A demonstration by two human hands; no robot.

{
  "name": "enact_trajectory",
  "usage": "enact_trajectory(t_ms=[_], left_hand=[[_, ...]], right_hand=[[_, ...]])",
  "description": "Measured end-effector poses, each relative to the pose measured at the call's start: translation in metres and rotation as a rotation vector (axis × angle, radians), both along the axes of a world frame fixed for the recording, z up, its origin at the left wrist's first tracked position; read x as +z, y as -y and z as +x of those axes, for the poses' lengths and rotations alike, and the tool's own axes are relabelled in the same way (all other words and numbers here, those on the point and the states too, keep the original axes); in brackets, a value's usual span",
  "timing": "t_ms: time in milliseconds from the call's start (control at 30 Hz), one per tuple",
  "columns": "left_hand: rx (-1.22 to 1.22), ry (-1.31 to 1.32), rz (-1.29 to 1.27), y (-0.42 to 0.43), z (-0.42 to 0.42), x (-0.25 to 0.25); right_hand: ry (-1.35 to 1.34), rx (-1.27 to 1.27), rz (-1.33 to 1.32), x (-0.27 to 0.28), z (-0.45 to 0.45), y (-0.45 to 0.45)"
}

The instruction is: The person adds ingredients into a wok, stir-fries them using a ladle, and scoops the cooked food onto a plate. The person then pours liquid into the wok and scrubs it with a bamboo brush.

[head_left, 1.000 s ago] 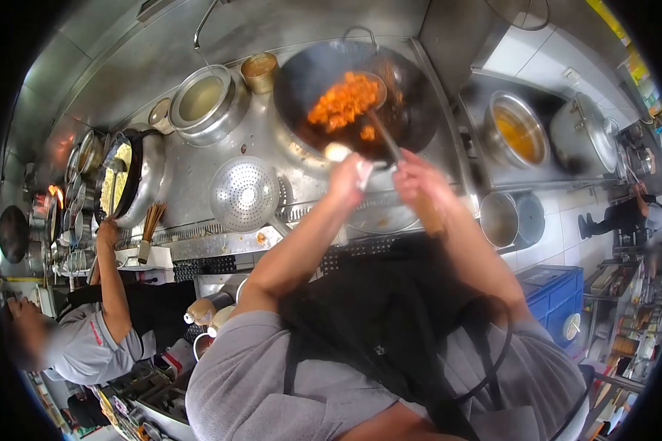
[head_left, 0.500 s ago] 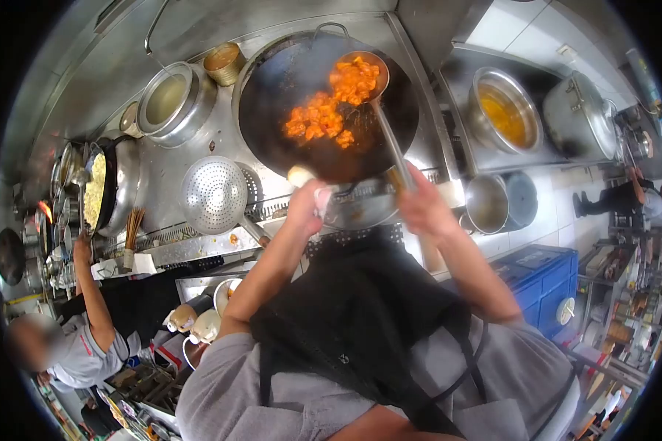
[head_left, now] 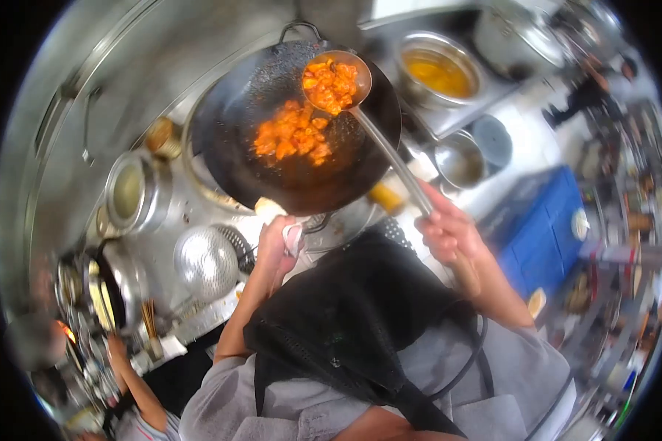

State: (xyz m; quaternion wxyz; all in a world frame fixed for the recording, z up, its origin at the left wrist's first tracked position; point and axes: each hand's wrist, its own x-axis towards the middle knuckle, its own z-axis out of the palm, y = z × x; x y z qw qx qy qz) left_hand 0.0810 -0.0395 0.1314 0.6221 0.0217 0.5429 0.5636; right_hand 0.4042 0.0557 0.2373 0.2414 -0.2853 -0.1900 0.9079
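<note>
My left hand point(head_left: 273, 241) is closed around a pale cloth point(head_left: 293, 237) at the near edge of a dark wok point(head_left: 224, 132); the wok handle under it is mostly hidden. In my right hand point(head_left: 452, 231) is the long handle of a metal ladle point(head_left: 390, 151). The ladle's bowl, over the far part of the wok, is full of glossy orange-red food chunks point(head_left: 332, 82). More of the same food point(head_left: 290, 132) lies in a heap in the wok's middle. A wooden handle end point(head_left: 386, 198) shows beside the wok's near right rim.
On the left stand a steel pot point(head_left: 129, 192), a tin can point(head_left: 163, 138) and a perforated strainer point(head_left: 206, 261). A bowl of yellow liquid point(head_left: 440, 72) and a metal bucket point(head_left: 460, 160) are on the right, with a blue bin point(head_left: 533, 228) below. Another person's arm point(head_left: 136, 382) reaches in at lower left.
The view has turned. The wok has shifted off its burner ring, with my left hand staying at its near edge. The loaded ladle remains over the wok, and my right hand has moved outward.
</note>
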Motion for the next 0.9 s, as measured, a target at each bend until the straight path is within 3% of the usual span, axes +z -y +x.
enact_trajectory(t_ms=[200, 267, 500, 667, 733, 900], left_hand=[[-0.332, -0.159, 0.038, -0.033, 0.019, 0.040], [-0.488, -0.182, 0.078, -0.051, 0.020, 0.033], [-0.963, -0.029, 0.117, -0.106, 0.122, 0.030], [-1.331, 0.052, 0.115, -0.089, 0.234, 0.029], [-1.443, 0.089, 0.064, -0.098, 0.279, 0.008], [-1.759, 0.157, -0.026, 0.009, 0.398, -0.003]], right_hand=[[0.082, -0.328, 0.092, 0.042, 0.031, 0.080], [0.144, -0.444, 0.145, 0.044, 0.030, 0.107], [0.140, -0.912, 0.177, 0.032, 0.057, 0.209], [0.217, -1.248, 0.211, 0.036, 0.071, 0.316], [0.060, -1.367, 0.176, 0.010, 0.087, 0.325], [0.072, -1.666, 0.234, -0.018, 0.112, 0.471]])
